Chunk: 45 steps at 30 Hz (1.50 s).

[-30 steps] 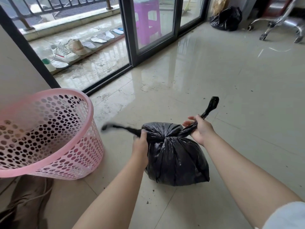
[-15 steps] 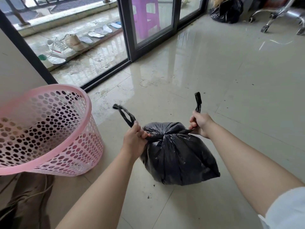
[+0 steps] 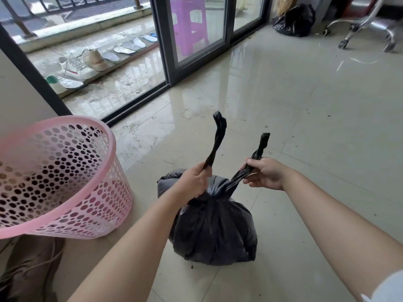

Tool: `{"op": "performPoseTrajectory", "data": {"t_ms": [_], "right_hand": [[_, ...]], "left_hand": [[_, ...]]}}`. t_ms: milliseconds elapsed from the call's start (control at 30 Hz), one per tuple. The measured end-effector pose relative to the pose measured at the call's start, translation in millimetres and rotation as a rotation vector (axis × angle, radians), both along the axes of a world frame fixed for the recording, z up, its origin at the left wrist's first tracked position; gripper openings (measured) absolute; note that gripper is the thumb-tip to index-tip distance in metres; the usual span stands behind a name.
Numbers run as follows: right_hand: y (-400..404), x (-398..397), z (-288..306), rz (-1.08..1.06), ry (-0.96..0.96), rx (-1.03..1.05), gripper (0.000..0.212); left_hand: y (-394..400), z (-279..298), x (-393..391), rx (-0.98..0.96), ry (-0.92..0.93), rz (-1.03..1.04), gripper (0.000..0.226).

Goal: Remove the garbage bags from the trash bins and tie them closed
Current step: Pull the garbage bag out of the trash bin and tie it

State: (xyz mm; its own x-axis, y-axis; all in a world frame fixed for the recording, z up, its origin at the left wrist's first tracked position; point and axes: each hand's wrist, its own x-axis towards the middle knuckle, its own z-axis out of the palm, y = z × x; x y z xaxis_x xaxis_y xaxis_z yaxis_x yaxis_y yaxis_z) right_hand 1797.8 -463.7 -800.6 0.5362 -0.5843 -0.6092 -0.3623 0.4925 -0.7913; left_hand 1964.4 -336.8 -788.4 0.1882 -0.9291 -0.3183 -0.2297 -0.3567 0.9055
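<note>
A full black garbage bag (image 3: 213, 232) sits on the tiled floor in front of me, its top gathered into a knot with two twisted tails pointing up. My left hand (image 3: 194, 179) grips the left tail (image 3: 218, 140) near its base. My right hand (image 3: 265, 174) pinches the right tail (image 3: 258, 151) low down, close to the knot. A pink perforated trash bin (image 3: 65, 179) stands to the left of the bag with no liner in it.
A sliding glass door frame (image 3: 165, 51) runs behind the bin, with shoes (image 3: 78, 66) and a purple stool (image 3: 189, 22) beyond it. Another black bag (image 3: 294, 19) lies at the far wall beside the wheeled base of an office chair (image 3: 366, 29). A brown object lies under the bin at bottom left.
Both tails went from being pulled sideways to standing upright. My hands have come closer together above the knot, and the bag has shifted slightly toward me.
</note>
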Motion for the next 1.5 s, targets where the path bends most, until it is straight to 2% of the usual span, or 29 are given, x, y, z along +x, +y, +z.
{"op": "performPoseTrajectory", "data": {"t_ms": [100,133,233,300,400,533,633,733,800,867,967,1067,1133,1200,1333,1400,1500], "right_hand": [[0.6,-1.3,0.2,-0.009,-0.010,-0.003,0.025],[0.6,-1.7,0.3,-0.032,-0.023,0.000,0.023],[1.9,-2.5,1.2,-0.080,-0.094,0.051,0.022],[3.4,-2.5,3.1,-0.090,-0.146,0.098,0.024],[4.4,-3.7,9.3,-0.077,-0.216,0.135,0.026],[2.6,-10.1,14.4,-0.120,-0.311,0.156,0.026],[-3.0,-16.5,14.3,-0.212,-0.362,0.121,0.027],[-4.3,-9.5,8.0,-0.244,-0.236,-0.067,0.025],[0.0,1.0,5.7,-0.120,-0.002,-0.391,0.025],[4.6,12.0,6.0,0.102,0.200,-0.754,0.057],[13.3,27.1,14.1,0.406,0.382,-1.143,0.084],[20.5,38.9,17.4,0.607,0.531,-1.385,0.078],[24.4,44.1,17.9,0.784,0.627,-1.430,0.054],[28.0,47.4,18.8,0.889,0.672,-1.344,0.033],[32.7,49.3,23.5,0.749,0.504,-1.034,0.024],[31.2,50.0,31.0,0.719,0.488,-1.004,0.022],[27.8,50.0,47.8,0.742,0.441,-0.997,0.019]], "left_hand": [[6.6,-15.3,1.6,0.204,-0.515,-0.107,0.038],[10.1,-20.2,1.7,0.267,-0.629,-0.136,0.049],[13.6,-34.9,-4.9,0.405,-0.874,-0.116,0.085],[12.9,-43.3,-13.1,0.482,-0.994,-0.058,0.093],[13.2,-52.9,-21.1,0.492,-1.077,0.028,0.086],[10.3,-51.6,-13.3,0.328,-1.060,0.065,0.056],[9.0,-40.5,-3.4,0.205,-0.913,0.132,0.046],[3.8,-32.8,6.7,0.168,-0.623,0.203,0.036],[-1.5,-29.2,10.6,0.174,-0.343,0.263,0.031],[-2.8,-24.9,13.2,0.198,-0.191,0.270,0.036],[1.9,-17.6,15.0,0.234,-0.186,0.071,0.045],[6.7,-6.3,13.9,0.220,-0.144,-0.035,0.041],[7.4,1.2,12.6,0.193,-0.135,-0.034,0.041],[8.8,7.2,11.7,0.190,-0.086,-0.018,0.039],[13.0,9.4,12.9,0.264,0.339,0.130,0.024],[14.5,7.1,14.2,0.272,0.540,0.220,0.025],[18.4,0.9,16.4,0.280,0.705,0.209,0.028]]}}
